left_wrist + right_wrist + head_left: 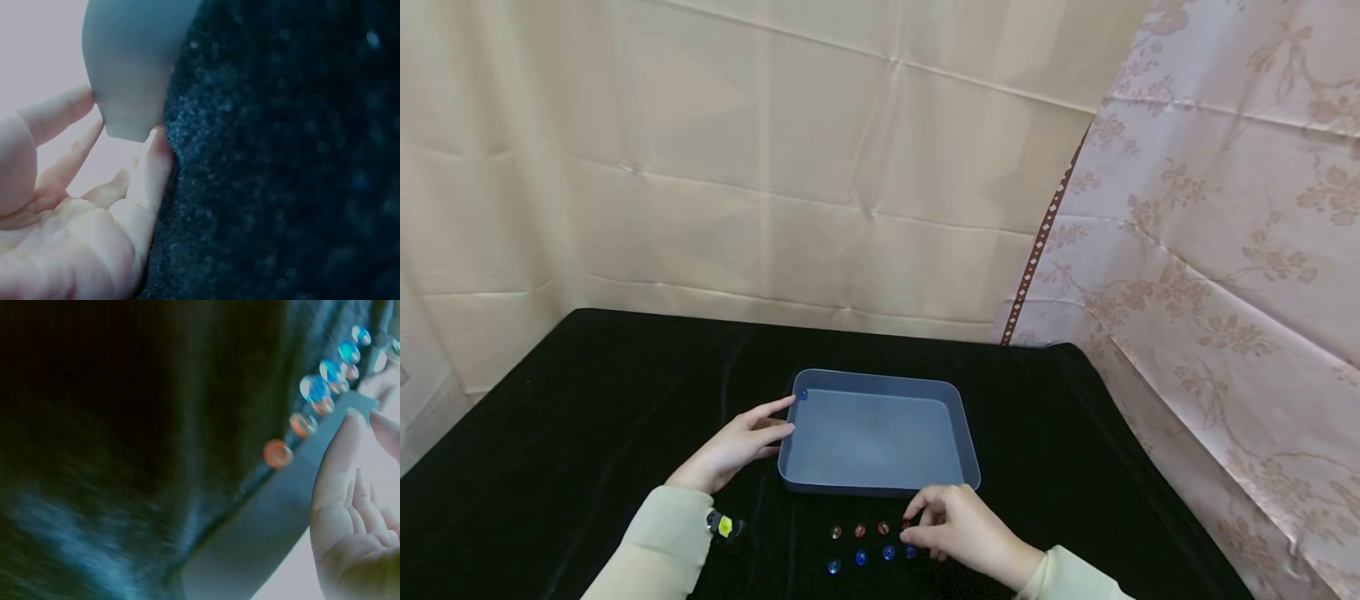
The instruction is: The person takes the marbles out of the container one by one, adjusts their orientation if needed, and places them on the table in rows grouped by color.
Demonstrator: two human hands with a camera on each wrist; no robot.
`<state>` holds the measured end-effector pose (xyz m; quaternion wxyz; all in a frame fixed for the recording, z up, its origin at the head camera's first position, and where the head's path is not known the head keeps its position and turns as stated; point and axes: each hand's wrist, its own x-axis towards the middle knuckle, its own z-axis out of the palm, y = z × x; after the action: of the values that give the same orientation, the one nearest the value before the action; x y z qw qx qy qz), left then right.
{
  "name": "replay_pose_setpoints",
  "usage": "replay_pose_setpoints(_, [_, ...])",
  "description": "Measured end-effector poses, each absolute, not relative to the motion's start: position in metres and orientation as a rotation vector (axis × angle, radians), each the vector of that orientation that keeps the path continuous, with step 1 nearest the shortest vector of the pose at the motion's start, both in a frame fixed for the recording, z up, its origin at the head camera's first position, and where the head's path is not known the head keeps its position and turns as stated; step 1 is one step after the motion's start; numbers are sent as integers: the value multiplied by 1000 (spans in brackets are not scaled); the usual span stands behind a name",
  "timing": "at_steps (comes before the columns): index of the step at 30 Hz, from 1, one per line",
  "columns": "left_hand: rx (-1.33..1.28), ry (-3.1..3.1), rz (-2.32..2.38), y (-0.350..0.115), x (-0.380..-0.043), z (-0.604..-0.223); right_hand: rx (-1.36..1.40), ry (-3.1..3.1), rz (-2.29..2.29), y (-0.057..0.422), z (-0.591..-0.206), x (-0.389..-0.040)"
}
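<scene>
A blue-grey rectangular tray (880, 487) lies on the black cloth, with one blue marble (803, 394) inside its far left corner. At the tray's left wall, my left hand (739, 446) rests its spread, nearly straight fingers against the side. My right hand (958, 529) is lowered over the right end of two rows of glass marbles in front of the tray. Its thumb and index fingertips (353, 419) stand slightly apart with nothing visible between them. Orange marbles (278, 453) form the row nearer the tray; blue marbles (861, 557) form the other.
Black cloth (625, 417) covers the table on all sides of the tray. A beige curtain (775, 167) hangs behind the table, and a pink floral curtain (1225, 250) hangs at the right. A dark band with a yellow-green patch (725, 526) is on the left wrist.
</scene>
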<state>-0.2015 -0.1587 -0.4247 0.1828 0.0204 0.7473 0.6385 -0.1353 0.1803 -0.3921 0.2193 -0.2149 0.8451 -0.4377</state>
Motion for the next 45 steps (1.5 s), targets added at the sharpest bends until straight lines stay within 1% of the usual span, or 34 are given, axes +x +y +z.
replay_pose_setpoints(13, [54, 2113, 1810, -156, -205, -426, -662, 2454, -1188, 166, -362, -155])
replay_pose_setpoints(31, [113, 2115, 1808, -158, -204, -425, -683, 2464, -1288, 139, -325, -185])
replay_pose_setpoints(37, [86, 2113, 1830, -160, -205, -428, -695, 2432, -1317, 129, -321, -191])
replay_pose_setpoints(45, [87, 2149, 1825, -159, -200, -432, -670, 2422, -1329, 119, -326, -198])
